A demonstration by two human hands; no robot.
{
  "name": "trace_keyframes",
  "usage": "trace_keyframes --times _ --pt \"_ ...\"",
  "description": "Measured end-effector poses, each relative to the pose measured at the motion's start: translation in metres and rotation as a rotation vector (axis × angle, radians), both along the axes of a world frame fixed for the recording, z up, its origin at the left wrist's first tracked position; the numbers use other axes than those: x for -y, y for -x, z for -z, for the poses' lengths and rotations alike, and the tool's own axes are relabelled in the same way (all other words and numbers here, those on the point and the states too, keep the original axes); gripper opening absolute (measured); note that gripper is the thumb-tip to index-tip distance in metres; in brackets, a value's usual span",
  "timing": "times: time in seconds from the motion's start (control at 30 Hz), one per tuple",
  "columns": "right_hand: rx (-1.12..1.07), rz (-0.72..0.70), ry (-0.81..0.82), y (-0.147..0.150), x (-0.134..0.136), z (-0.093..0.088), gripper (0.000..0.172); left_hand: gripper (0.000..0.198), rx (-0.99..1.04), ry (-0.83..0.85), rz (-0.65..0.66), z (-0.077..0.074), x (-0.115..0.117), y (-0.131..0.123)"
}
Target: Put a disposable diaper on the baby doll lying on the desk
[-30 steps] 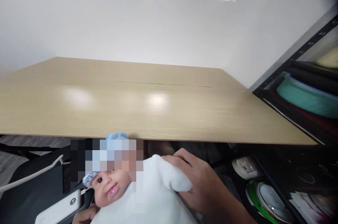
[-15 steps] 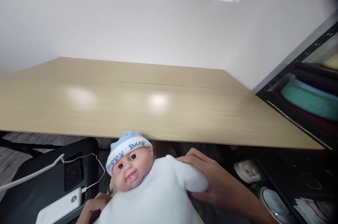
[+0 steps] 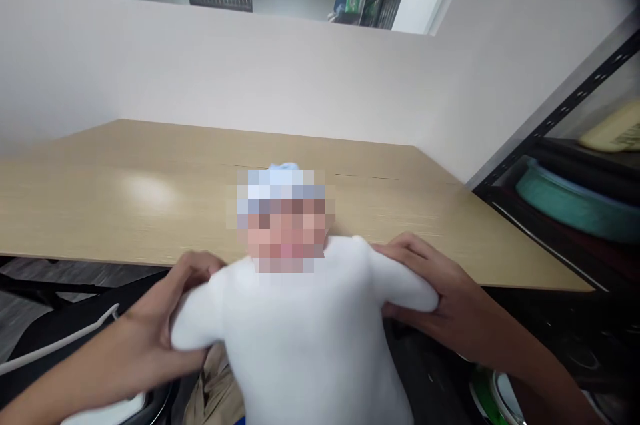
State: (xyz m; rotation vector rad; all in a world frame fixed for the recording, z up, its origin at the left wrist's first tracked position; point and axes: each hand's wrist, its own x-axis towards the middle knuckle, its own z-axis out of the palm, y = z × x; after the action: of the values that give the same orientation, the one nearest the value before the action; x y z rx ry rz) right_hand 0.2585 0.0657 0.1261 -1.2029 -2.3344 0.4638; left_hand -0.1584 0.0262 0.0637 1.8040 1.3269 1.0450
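Note:
A baby doll [image 3: 310, 338] with a white stuffed body and a light-blue and white hat faces me, upright in front of the table edge. Its head is blurred into blocks and overlaps the tabletop in view. My left hand [image 3: 173, 308] is wrapped round the doll's stubby arm on the left side. On the other side, my right hand [image 3: 433, 281] grips the second arm near the shoulder, with the thumb below it. The doll's lower body runs out of the bottom of the picture.
A light wooden table [image 3: 190, 211] stands against a white wall [image 3: 280, 71]. At right, a dark shelf rack holds a teal item [image 3: 575, 201] and a cream item [image 3: 615, 131]. A black chair with a white cable [image 3: 65, 338] and part of a white power bank [image 3: 107, 408] is lower left.
The doll has risen and straightened from its tilt, its head now over the tabletop. My left hand has come up into view, holding its arm; my right hand moved slightly up and right.

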Motion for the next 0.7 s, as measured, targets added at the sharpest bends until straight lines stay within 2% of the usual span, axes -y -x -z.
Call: trace_keyframes --times 0.1,0.17,0.27,0.37,0.5,0.7 --pt "0.054 0.136 -0.090 0.009 -0.017 0.008 0.052 0.062 -0.121 0.154 0.193 -0.015 -0.051 0.015" --pt "0.092 0.199 -0.096 0.013 -0.034 0.019 0.051 0.063 -0.160 0.147 0.209 -0.015 -0.090 0.018" --pt "0.121 0.226 -0.094 0.010 -0.069 0.040 0.052 0.060 -0.197 0.143 0.239 -0.005 -0.142 0.014" --pt "0.108 0.254 -0.112 0.004 -0.106 0.063 0.051 0.057 -0.211 0.168 0.256 0.009 -0.180 0.005" --pt "0.047 0.286 -0.080 0.001 -0.138 0.093 0.043 0.050 -0.316 0.092 0.222 0.026 -0.207 0.000" --pt "0.024 0.348 -0.063 0.001 -0.155 0.122 0.046 0.042 -0.569 -0.063 0.070 0.051 -0.220 -0.001"
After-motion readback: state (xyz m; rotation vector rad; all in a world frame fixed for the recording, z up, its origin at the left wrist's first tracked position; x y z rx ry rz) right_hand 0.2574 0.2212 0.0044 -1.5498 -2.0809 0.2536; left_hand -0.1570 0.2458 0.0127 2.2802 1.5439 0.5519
